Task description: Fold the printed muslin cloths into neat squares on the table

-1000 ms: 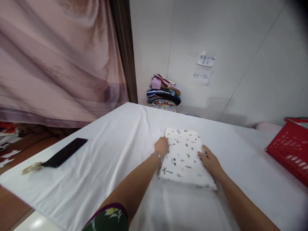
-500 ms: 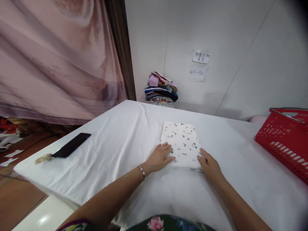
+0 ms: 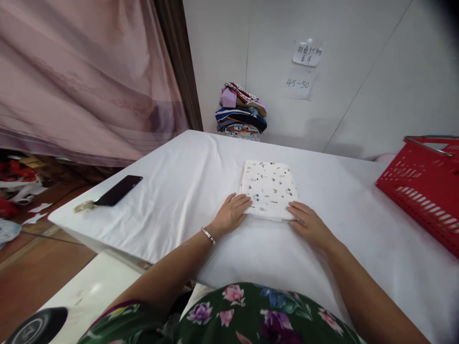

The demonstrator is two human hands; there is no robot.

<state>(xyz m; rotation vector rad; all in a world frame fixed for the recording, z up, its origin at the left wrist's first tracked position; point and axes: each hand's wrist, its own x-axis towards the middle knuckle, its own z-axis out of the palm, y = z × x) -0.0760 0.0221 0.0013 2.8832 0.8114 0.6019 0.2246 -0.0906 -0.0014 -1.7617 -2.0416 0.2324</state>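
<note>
A folded white cloth (image 3: 268,188) with small printed figures lies on the white-covered table in front of me. My left hand (image 3: 232,210) rests at its near left corner, fingers stretched out flat over the edge and a silver bracelet on the wrist. At the near right corner is my right hand (image 3: 309,223), its fingers over the top of the cloth and its thumb at the front edge, closed on that corner. The underside of the cloth is hidden.
On the left of the table (image 3: 172,191) lies a black phone (image 3: 119,190) with a pale fluffy charm. A red basket (image 3: 425,186) stands at the right. Behind the table's far edge is a stack of folded fabrics (image 3: 241,112). A pink curtain (image 3: 82,76) hangs at the left.
My right hand has shifted from the cloth's right side to its near right corner. My left hand has slid slightly toward the near left corner. The whole view has tilted down.
</note>
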